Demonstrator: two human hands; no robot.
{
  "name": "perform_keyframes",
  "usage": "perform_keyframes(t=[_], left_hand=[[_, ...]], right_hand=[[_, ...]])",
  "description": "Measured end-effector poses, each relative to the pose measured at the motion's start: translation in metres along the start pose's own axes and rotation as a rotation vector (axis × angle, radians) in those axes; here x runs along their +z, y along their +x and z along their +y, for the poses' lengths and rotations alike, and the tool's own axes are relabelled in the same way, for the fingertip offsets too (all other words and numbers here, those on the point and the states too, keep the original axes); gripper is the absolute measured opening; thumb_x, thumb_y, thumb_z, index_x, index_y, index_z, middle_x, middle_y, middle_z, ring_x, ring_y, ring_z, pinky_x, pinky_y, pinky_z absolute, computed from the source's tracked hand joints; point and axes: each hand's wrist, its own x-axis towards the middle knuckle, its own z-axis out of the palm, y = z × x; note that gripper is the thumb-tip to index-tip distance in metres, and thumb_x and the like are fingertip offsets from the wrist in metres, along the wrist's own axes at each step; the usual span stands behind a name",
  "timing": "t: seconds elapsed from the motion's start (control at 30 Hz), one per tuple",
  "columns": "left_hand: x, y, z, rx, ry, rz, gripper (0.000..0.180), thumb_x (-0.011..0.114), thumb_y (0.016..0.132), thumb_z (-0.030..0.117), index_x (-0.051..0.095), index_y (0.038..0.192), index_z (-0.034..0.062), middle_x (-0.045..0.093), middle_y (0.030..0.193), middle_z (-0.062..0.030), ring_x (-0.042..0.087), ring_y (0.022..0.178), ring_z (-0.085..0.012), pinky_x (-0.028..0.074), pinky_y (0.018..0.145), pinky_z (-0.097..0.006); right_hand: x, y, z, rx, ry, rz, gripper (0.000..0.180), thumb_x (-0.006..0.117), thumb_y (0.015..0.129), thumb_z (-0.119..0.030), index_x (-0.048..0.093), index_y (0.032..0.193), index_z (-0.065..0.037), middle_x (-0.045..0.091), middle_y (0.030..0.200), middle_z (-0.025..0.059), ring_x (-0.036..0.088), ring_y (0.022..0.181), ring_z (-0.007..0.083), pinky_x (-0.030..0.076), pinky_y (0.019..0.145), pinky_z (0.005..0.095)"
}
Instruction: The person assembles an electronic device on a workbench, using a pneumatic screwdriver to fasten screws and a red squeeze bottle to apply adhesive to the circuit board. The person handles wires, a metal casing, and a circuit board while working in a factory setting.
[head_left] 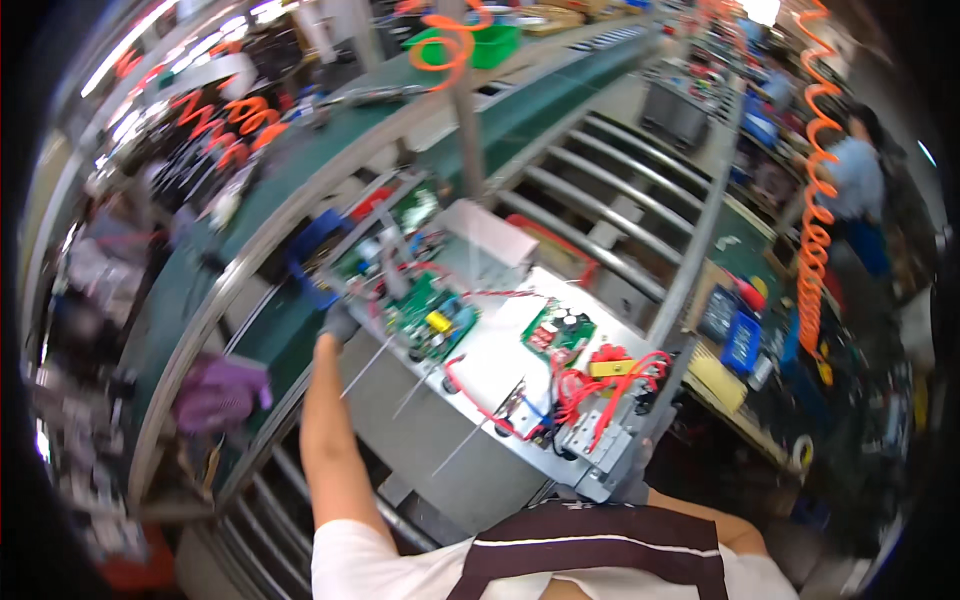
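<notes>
the unit (490, 350), an open metal chassis with bare boards, sat in the middle of the frame, between the two hands; its long axis ran aslant, from the upper left down to the lower right, so each hand had an end of its own; the left hand (341, 322), at the end of a stretched arm, was at the unit's far left corner, while the right hand (632, 483) was tucked in near the apron (600, 535), by the lower right end; that right end lay nearer the body.

the left hand, in a dark glove, seemed to touch the corner from outside, but i could not tell how its fingers closed, the edge hiding them; the right was mostly covered by the grey block (595, 440), and whether it was apart or clamped i could not tell either; i saw nothing else in either hand.

one green board (425, 315) lay toward the left hand, another toward the middle; red wires (575, 395) bunched near the right end, beside a yellow part (612, 369); beyond the unit, toward the upper right, ran metal rollers (625, 183).
</notes>
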Motion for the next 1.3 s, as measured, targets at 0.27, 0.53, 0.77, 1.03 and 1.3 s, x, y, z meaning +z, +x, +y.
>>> perform_keyframes(t=[0.27, 0.53, 0.77, 1.03, 1.3], left_hand=[[-0.008, -0.046, 0.061, -0.069, -0.059, -0.009, 0.044, 0.055, 0.085, 0.019, 0.046, 0.125, 0.0029, 0.053, 0.122, -0.0153, 0.052, 0.11, -0.0243, 0.038, 0.098, -0.03], [0.061, -0.204, 0.032, -0.483, 0.082, 0.305, 0.039, 0.052, 0.087, 0.025, 0.054, 0.116, -0.0017, 0.063, 0.104, -0.0141, 0.06, 0.085, -0.0166, 0.047, 0.072, -0.035], [0.168, -0.317, 0.143, -0.692, -0.023, 0.811, 0.042, 0.055, 0.082, 0.021, 0.053, 0.117, -0.0014, 0.062, 0.105, -0.0209, 0.061, 0.083, -0.0312, 0.047, 0.072, -0.039], [0.237, -0.408, 0.147, -0.98, -0.474, 0.867, 0.037, 0.054, 0.081, 0.021, 0.052, 0.114, 0.0038, 0.061, 0.099, -0.014, 0.06, 0.079, -0.0264, 0.046, 0.066, -0.036], [0.22, -0.42, 0.165, -0.994, -0.768, 0.792, 0.029, 0.053, 0.082, 0.022, 0.054, 0.108, 0.0085, 0.061, 0.092, -0.0076, 0.058, 0.076, -0.0225, 0.043, 0.062, -0.034]], right_hand=[[0.025, 0.008, -0.043, -0.112, -1.57, -0.12, 0.095, 0.072, 0.064, -0.037, 0.021, 0.137, -0.005, 0.028, 0.136, 0.0237, 0.034, 0.123, 0.0438, 0.039, 0.097, 0.0504], [0.052, 0.114, -0.145, -0.58, -2.554, -0.266, 0.096, 0.071, 0.065, -0.051, 0.023, 0.142, -0.018, 0.03, 0.139, 0.0175, 0.038, 0.122, 0.0381, 0.033, 0.101, 0.0458], [-0.026, 0.147, -0.211, -0.509, -1.773, 0.212, 0.059, 0.06, 0.083, -0.047, 0.053, 0.117, 0.001, 0.06, 0.102, 0.0204, 0.062, 0.093, 0.03, 0.048, 0.082, 0.0352], [-0.06, -0.013, -0.412, -0.117, -2.324, 1.067, 0.055, 0.07, 0.068, -0.042, 0.06, 0.108, -0.005, 0.061, 0.105, 0.0152, 0.057, 0.099, 0.0299, 0.044, 0.086, 0.0396], [-0.097, -0.086, -0.518, 0.64, -2.751, 1.174, 0.094, 0.066, 0.07, -0.055, 0.025, 0.141, -0.011, 0.031, 0.143, 0.0128, 0.029, 0.131, 0.029, 0.03, 0.102, 0.0451]])
